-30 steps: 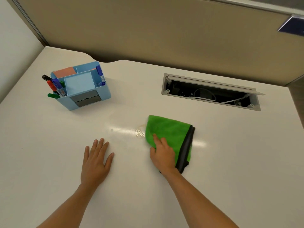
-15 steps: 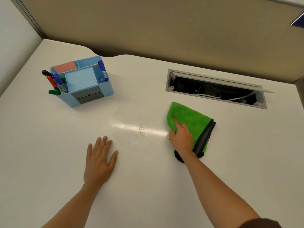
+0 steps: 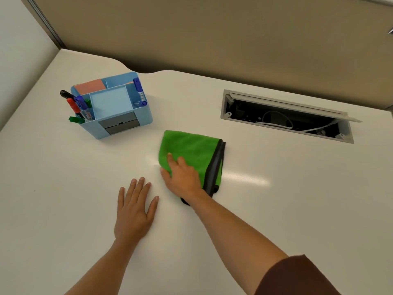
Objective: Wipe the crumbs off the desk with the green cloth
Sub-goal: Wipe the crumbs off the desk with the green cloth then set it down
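Observation:
A folded green cloth (image 3: 191,149) with a dark grey edge lies flat on the white desk (image 3: 287,209), near the middle. My right hand (image 3: 182,177) presses down on its near left corner, thumb at the cloth's left edge. My left hand (image 3: 135,211) rests flat on the desk with fingers spread, just left of and nearer than the cloth, touching nothing else. No crumbs show on the desk; the spot where they lay is under the cloth.
A blue desk organiser (image 3: 110,107) with markers and note pads stands at the back left. An open cable hatch (image 3: 287,117) with white cables is set into the desk at the back right. A beige partition runs behind the desk.
My right hand has slid the green cloth to the left, over the small pile of crumbs that was visible beside it. My left hand has stayed flat on the desk.

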`<state>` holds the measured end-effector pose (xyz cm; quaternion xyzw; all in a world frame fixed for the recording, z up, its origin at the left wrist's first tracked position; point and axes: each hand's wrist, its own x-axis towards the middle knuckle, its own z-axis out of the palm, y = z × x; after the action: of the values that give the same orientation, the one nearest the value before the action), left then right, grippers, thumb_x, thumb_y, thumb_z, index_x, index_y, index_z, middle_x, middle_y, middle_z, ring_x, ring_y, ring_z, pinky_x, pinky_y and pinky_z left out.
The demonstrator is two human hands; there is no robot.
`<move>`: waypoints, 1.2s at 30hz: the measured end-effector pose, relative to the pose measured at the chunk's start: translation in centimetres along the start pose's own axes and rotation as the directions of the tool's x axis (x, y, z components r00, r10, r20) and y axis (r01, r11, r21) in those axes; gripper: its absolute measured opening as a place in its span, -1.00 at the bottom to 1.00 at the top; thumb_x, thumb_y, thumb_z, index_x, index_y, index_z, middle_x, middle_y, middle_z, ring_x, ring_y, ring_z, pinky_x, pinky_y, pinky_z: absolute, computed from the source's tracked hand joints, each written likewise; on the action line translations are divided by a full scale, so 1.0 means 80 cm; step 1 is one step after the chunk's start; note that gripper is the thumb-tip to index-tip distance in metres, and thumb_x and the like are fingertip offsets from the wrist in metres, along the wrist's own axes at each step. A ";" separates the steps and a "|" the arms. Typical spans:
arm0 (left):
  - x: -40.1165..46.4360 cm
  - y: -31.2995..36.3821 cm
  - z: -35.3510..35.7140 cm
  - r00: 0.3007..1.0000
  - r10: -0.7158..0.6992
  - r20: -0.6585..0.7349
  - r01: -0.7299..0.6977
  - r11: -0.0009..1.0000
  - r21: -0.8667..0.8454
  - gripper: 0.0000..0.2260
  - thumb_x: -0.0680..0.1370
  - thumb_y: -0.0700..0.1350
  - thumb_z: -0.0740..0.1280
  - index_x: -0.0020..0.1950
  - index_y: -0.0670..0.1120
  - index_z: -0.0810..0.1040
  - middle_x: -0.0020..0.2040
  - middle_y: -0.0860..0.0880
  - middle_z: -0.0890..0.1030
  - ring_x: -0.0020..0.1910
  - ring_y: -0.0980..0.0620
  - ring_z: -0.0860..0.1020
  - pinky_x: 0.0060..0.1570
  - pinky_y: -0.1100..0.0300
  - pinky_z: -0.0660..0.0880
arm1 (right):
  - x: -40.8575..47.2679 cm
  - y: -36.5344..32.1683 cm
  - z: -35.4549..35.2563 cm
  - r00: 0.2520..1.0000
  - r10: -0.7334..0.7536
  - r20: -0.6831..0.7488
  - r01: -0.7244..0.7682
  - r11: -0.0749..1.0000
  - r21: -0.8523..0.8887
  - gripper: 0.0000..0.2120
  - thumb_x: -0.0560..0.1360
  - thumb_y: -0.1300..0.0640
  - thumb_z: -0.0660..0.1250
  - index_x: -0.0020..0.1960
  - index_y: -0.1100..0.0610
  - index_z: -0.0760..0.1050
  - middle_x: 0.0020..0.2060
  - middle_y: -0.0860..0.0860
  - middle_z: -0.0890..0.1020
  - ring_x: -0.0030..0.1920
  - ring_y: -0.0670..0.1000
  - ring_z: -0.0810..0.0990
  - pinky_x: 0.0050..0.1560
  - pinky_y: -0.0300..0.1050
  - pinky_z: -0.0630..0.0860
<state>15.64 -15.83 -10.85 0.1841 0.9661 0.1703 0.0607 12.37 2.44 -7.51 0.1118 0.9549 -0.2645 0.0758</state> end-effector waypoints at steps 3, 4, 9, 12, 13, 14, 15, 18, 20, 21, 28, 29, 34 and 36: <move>0.001 -0.001 0.001 1.000 0.005 0.005 -0.005 1.000 -0.004 -0.43 0.58 0.22 -0.02 0.49 -0.05 0.31 0.53 -0.03 0.28 0.55 0.02 0.10 0.53 -0.09 -0.05 | 0.000 -0.024 0.011 0.987 -0.144 0.069 0.150 0.983 -0.102 -0.39 0.59 -0.22 -0.01 0.51 0.12 0.11 0.21 0.23 0.43 0.00 0.29 0.57 -0.09 0.13 0.51; 0.001 -0.001 0.001 1.000 0.007 0.003 -0.007 1.000 -0.005 -0.43 0.58 0.22 -0.02 0.50 -0.05 0.30 0.53 -0.03 0.28 0.55 0.02 0.10 0.53 -0.08 -0.05 | 0.001 -0.027 0.013 0.980 -0.181 0.086 0.191 0.972 -0.134 -0.39 0.59 -0.21 -0.02 0.51 0.12 0.11 0.19 0.22 0.44 -0.02 0.27 0.57 -0.13 0.10 0.49; 0.000 -0.005 0.004 1.000 0.004 -0.007 -0.004 1.000 -0.002 -0.46 0.59 0.20 0.00 0.48 -0.04 0.33 0.54 -0.02 0.27 0.55 0.05 0.08 0.53 -0.05 -0.07 | 0.016 0.000 0.006 0.957 -0.285 0.049 0.280 0.873 -0.400 -0.48 0.53 -0.17 0.09 0.48 -0.11 0.20 0.23 0.15 0.44 0.20 0.17 0.36 0.16 0.20 0.28; 0.001 -0.007 0.004 1.000 0.002 0.001 -0.002 1.000 -0.003 -0.47 0.60 0.20 -0.01 0.49 -0.01 0.31 0.55 0.00 0.24 0.56 0.07 0.04 0.53 -0.04 -0.08 | 0.031 0.022 -0.004 0.990 -0.138 0.025 0.139 0.938 -0.316 -0.51 0.52 -0.25 0.06 0.44 -0.30 0.15 0.51 0.13 0.18 0.51 0.24 0.01 0.32 0.55 -0.21; 0.001 -0.006 0.003 1.000 0.000 0.007 0.000 1.000 -0.001 -0.47 0.60 0.20 -0.02 0.49 0.00 0.30 0.55 0.01 0.23 0.56 0.08 0.03 0.53 -0.04 -0.09 | 0.036 0.030 -0.008 0.995 -0.095 0.016 0.095 0.950 -0.296 -0.51 0.52 -0.27 0.05 0.44 -0.32 0.13 0.54 0.11 0.12 0.53 0.24 -0.08 0.28 0.58 -0.30; 0.001 -0.006 0.003 1.000 -0.003 0.013 0.003 1.000 0.000 -0.47 0.60 0.21 -0.02 0.50 0.00 0.30 0.56 0.02 0.22 0.56 0.09 0.02 0.53 -0.04 -0.09 | 0.040 0.038 -0.013 0.998 -0.060 0.005 0.059 0.956 -0.288 -0.51 0.51 -0.28 0.05 0.44 -0.33 0.12 0.55 0.09 0.08 0.54 0.24 -0.12 0.26 0.59 -0.34; 0.000 -0.005 0.003 1.000 -0.003 0.017 0.003 1.000 -0.003 -0.47 0.60 0.21 -0.02 0.50 0.00 0.29 0.56 0.02 0.21 0.56 0.09 0.01 0.53 -0.03 -0.10 | 0.043 0.048 -0.019 1.000 -0.024 -0.008 0.021 0.959 -0.283 -0.50 0.51 -0.28 0.04 0.44 -0.34 0.11 0.56 0.08 0.07 0.55 0.22 -0.15 0.26 0.60 -0.34; 0.000 -0.006 0.003 1.000 -0.003 0.012 0.003 1.000 -0.018 -0.47 0.60 0.21 -0.02 0.50 0.01 0.29 0.56 0.05 0.19 0.56 0.10 0.00 0.53 -0.01 -0.11 | 0.052 0.081 -0.044 0.992 0.102 -0.072 -0.117 0.964 -0.241 -0.49 0.51 -0.30 0.03 0.44 -0.34 0.10 0.57 0.03 0.06 0.55 0.17 -0.17 0.24 0.63 -0.31; 0.000 -0.007 0.003 1.000 -0.002 0.019 0.002 1.000 -0.019 -0.47 0.61 0.21 -0.03 0.51 0.01 0.27 0.56 0.06 0.17 0.56 0.12 -0.02 0.53 -0.01 -0.12 | 0.055 0.109 -0.064 0.973 0.196 -0.125 -0.219 0.953 -0.210 -0.48 0.49 -0.33 0.02 0.44 -0.35 0.11 0.57 -0.01 0.06 0.56 0.14 -0.16 0.23 0.64 -0.32; 0.000 -0.007 0.004 1.000 -0.001 0.022 0.002 1.000 -0.016 -0.47 0.61 0.21 -0.03 0.51 0.02 0.26 0.56 0.07 0.16 0.56 0.12 -0.03 0.53 -0.01 -0.12 | 0.055 0.125 -0.072 0.958 0.244 -0.153 -0.272 0.941 -0.202 -0.47 0.48 -0.34 0.01 0.44 -0.35 0.11 0.57 -0.02 0.06 0.56 0.13 -0.15 0.22 0.65 -0.33; 0.001 -0.005 0.004 1.000 -0.002 0.007 0.002 1.000 -0.002 -0.47 0.60 0.21 -0.01 0.50 -0.01 0.29 0.55 0.03 0.21 0.56 0.08 0.02 0.53 -0.03 -0.10 | 0.055 0.164 -0.084 0.880 0.402 -0.255 -0.441 0.890 -0.117 -0.41 0.44 -0.35 0.00 0.46 -0.30 0.12 0.57 0.03 0.06 0.55 0.19 -0.15 0.23 0.65 -0.29; 0.000 -0.005 0.005 1.000 -0.002 0.005 0.002 1.000 -0.001 -0.47 0.60 0.21 -0.01 0.49 -0.02 0.30 0.55 0.02 0.22 0.56 0.07 0.03 0.53 -0.03 -0.09 | 0.056 0.155 -0.079 0.888 0.382 -0.256 -0.424 0.896 -0.132 -0.42 0.45 -0.33 0.00 0.46 -0.28 0.12 0.57 0.05 0.07 0.55 0.22 -0.14 0.23 0.65 -0.29; 0.001 -0.004 0.005 1.000 -0.007 0.006 0.007 1.000 -0.012 -0.48 0.60 0.20 0.00 0.49 -0.01 0.30 0.55 0.04 0.21 0.56 0.09 0.02 0.53 -0.01 -0.11 | 0.073 0.103 -0.052 0.958 0.208 -0.196 -0.240 0.959 -0.154 -0.49 0.47 -0.15 0.07 0.43 -0.21 0.24 0.56 0.03 0.13 0.54 0.29 -0.12 0.28 0.59 -0.37; 0.000 -0.004 0.005 1.000 -0.005 0.008 0.006 1.000 -0.019 -0.48 0.60 0.20 0.01 0.49 0.00 0.30 0.55 0.05 0.20 0.56 0.10 0.01 0.53 0.00 -0.11 | 0.085 0.091 -0.050 0.964 0.173 -0.202 -0.194 0.977 -0.091 -0.46 0.45 -0.01 0.14 0.44 -0.11 0.25 0.55 0.02 0.17 0.54 0.26 -0.10 0.33 0.54 -0.35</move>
<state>15.58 -15.97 -11.32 0.1816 0.9647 0.1786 0.0668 7.35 11.79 -9.04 0.2207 0.9563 -0.1915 0.0130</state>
